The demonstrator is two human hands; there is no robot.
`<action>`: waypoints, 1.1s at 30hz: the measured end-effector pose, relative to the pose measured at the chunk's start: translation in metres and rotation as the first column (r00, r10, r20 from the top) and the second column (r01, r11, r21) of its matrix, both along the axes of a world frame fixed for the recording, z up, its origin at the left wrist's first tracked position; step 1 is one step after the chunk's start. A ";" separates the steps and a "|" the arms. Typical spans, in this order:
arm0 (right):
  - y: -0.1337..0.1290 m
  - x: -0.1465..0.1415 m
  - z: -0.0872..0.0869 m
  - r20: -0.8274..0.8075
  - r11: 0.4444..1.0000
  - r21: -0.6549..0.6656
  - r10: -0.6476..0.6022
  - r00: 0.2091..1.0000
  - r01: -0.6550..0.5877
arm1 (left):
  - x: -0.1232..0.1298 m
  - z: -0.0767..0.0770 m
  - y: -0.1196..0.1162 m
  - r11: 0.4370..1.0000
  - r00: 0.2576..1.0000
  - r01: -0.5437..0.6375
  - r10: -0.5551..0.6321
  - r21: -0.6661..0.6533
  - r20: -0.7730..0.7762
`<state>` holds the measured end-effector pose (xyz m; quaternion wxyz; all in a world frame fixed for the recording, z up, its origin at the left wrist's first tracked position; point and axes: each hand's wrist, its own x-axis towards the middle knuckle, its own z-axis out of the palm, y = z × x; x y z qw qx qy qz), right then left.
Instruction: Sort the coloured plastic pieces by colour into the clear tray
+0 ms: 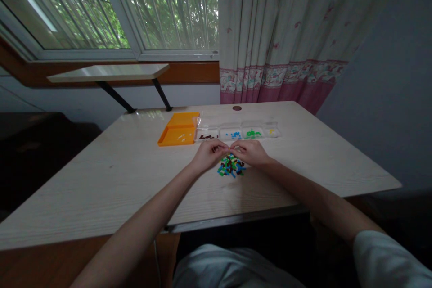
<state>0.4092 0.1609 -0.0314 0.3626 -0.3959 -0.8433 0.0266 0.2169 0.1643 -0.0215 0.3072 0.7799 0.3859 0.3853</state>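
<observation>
My left hand [209,153] and my right hand [250,152] meet fingertip to fingertip, both pinched closed. Whatever lies between the fingertips is too small to name. Just below them on the table is a heap of small blue, green, dark brown and yellow pieces [231,166]. Behind my hands stands a clear compartment tray [239,125]. Dark brown pieces [206,137] lie in its left compartment, followed to the right by blue pieces [235,135], green pieces [253,134] and a few yellow ones [272,131].
An orange open case [178,122] with a few white pieces [182,137] adjoins the tray's left end. A raised shelf [111,72] on black legs stands at the table's back left. The light wooden table [141,180] ends near my body. A curtain [270,31] hangs behind it.
</observation>
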 end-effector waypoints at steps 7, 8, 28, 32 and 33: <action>-0.003 -0.001 0.002 0.010 1.000 0.011 0.026 1.000 -0.026 | 0.000 0.002 -0.002 0.999 0.999 -0.014 0.015 0.033 -0.031; -0.003 -0.001 0.002 0.013 0.999 0.015 0.029 1.000 -0.029 | 0.000 0.002 -0.002 0.999 0.999 -0.016 0.018 0.039 -0.035; -0.004 0.001 0.002 0.071 0.982 0.176 0.062 0.996 -0.074 | -0.001 0.001 -0.003 0.999 1.000 -0.004 0.005 0.041 -0.021; -0.003 0.001 0.003 0.077 0.979 0.193 0.050 0.996 -0.064 | 0.000 0.002 -0.003 1.000 1.000 -0.003 0.004 0.031 -0.017; -0.003 0.002 0.003 0.072 0.979 0.195 0.049 0.996 -0.062 | -0.001 0.002 -0.002 0.999 1.000 -0.009 0.010 0.031 -0.024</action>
